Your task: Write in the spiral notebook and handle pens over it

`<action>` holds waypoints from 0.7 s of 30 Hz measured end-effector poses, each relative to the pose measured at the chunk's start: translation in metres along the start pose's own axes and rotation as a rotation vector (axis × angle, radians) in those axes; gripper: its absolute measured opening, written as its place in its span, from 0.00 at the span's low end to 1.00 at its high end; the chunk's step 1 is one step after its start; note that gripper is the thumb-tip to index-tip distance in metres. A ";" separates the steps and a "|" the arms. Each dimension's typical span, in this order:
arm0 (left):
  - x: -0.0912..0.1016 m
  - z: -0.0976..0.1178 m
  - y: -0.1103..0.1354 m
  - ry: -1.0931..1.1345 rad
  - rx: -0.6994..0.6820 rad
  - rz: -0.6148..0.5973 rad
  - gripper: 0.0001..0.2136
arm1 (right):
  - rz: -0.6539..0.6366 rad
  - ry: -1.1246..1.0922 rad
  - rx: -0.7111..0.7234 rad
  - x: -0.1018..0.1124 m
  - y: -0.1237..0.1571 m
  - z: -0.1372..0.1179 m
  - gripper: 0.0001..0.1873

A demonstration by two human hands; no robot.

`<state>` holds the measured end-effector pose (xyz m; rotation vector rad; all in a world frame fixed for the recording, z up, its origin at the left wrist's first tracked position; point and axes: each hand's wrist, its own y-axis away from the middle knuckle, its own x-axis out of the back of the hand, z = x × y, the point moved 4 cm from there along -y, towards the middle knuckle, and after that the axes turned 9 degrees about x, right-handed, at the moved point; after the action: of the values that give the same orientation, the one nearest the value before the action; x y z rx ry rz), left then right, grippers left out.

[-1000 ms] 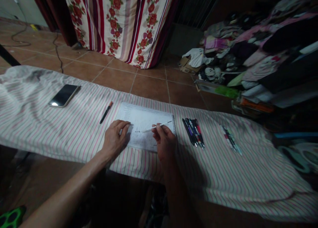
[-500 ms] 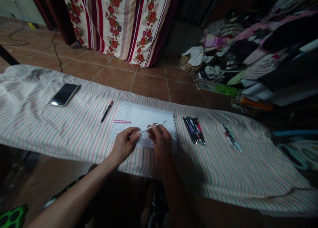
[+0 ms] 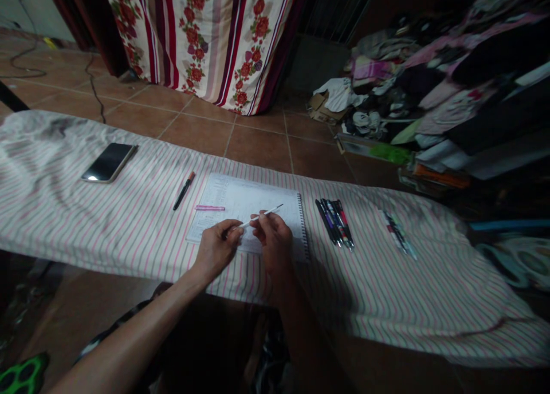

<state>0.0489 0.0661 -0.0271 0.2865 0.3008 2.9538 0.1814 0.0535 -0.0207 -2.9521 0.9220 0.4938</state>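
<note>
The white pen [image 3: 260, 216] is pinched at both ends now, by the left hand [image 3: 217, 249] and right hand [image 3: 271, 240], just above the notebook [image 3: 253, 202]; barely anything's changed since half a second ago; the pink pen [image 3: 209, 208] is left lying where it was.
</note>
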 end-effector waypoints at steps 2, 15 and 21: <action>-0.002 -0.001 0.000 0.034 0.011 0.001 0.13 | -0.005 0.008 0.009 0.000 0.001 -0.001 0.13; -0.003 0.003 0.002 0.059 0.043 -0.011 0.12 | 0.023 0.033 0.027 0.003 -0.001 -0.006 0.11; -0.002 0.002 0.002 0.044 0.029 0.007 0.12 | 0.033 0.021 0.059 0.008 -0.004 -0.013 0.11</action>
<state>0.0508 0.0645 -0.0255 0.2276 0.3492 2.9679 0.1938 0.0513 -0.0115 -2.8995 0.9710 0.4305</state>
